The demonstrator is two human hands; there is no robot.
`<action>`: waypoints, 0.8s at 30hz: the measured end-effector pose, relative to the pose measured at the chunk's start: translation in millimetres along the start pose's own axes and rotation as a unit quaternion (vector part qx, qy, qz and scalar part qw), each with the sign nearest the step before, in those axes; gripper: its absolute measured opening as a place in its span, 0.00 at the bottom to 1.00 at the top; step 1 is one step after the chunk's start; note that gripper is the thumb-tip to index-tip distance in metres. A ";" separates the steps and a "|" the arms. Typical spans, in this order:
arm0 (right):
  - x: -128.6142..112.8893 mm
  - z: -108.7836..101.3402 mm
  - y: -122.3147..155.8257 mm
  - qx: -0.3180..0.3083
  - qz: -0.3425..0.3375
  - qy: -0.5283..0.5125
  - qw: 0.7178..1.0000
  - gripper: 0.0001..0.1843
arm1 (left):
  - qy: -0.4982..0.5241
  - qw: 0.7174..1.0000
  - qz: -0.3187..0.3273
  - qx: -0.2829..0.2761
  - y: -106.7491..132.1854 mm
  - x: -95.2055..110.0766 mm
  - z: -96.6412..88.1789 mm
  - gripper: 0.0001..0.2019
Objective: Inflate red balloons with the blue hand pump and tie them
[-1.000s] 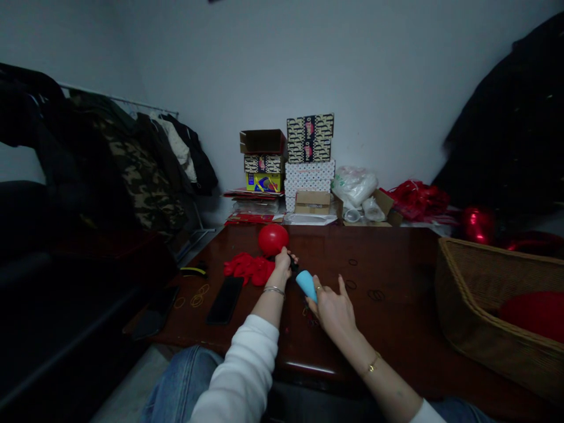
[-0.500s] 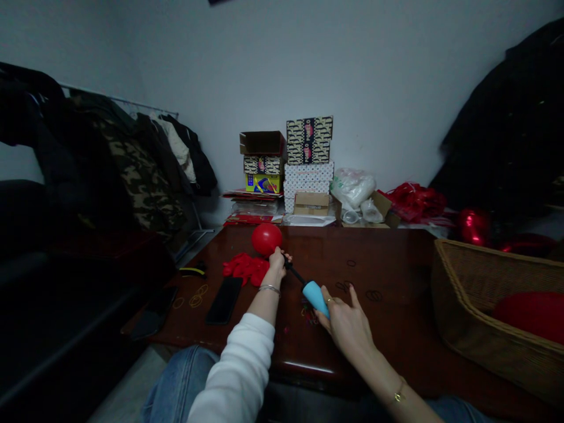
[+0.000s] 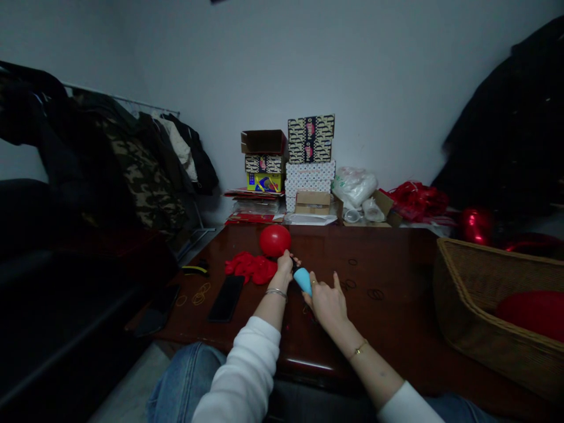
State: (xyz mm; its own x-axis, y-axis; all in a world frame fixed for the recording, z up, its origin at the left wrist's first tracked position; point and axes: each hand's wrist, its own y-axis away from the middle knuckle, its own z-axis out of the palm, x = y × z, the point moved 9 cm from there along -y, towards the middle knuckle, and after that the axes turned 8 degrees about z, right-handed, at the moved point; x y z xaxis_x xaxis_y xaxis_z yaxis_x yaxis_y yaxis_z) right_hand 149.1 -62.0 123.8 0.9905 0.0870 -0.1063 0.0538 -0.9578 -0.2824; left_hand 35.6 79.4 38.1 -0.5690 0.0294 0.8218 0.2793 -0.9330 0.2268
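the left hand (image 3: 285, 266) pinches the red balloon (image 3: 275, 240) by its neck. the right hand (image 3: 328, 304) grips the blue pump (image 3: 302, 280), one finger raised.

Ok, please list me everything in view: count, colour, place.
Table: one, brown, centre
Balloon: one, red, over table's far side
Pump: one, blue-black, over table's middle
Limp pile: one, red, near balloon
Flat slabs: two, black, table's left
Tool: one, yellow-black, left edge
Loops: several, yellow left, black right
Basket: one, brown, right
Rounded thing: one, red, in basket
Boxes: several, mixed, behind table
Plastic bag: one, whitish, beside boxes
Shiny things: several, red, behind basket
Clothes: several, mostly dark, both sides
Left hand: one, bare, at balloon
Right hand: one, bare, on pump
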 end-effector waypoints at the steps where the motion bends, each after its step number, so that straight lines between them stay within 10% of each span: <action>1: -0.8 -0.2 1.3 0.000 -0.002 -0.002 1.000 0.30 | -0.001 1.000 0.001 0.000 -0.8 1.7 -0.9 0.14; 12: 15.5 -18.2 47.5 0.026 -0.040 -0.012 0.999 0.28 | 0.006 1.000 0.023 0.015 -10.6 40.7 -11.2 0.15; 24: 22.2 -17.8 44.7 0.021 -0.022 0.016 0.999 0.28 | 0.031 0.999 0.029 0.014 -0.5 27.8 -7.0 0.16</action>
State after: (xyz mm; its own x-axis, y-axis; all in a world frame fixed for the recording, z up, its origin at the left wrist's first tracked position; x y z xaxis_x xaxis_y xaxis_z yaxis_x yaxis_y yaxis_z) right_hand 175.8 -107.8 125.7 0.9909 0.1187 -0.0635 0.0918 -0.9407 -0.3267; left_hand 14.2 78.2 57.1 -0.5978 -0.0470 0.8003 0.3344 -0.9219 0.1956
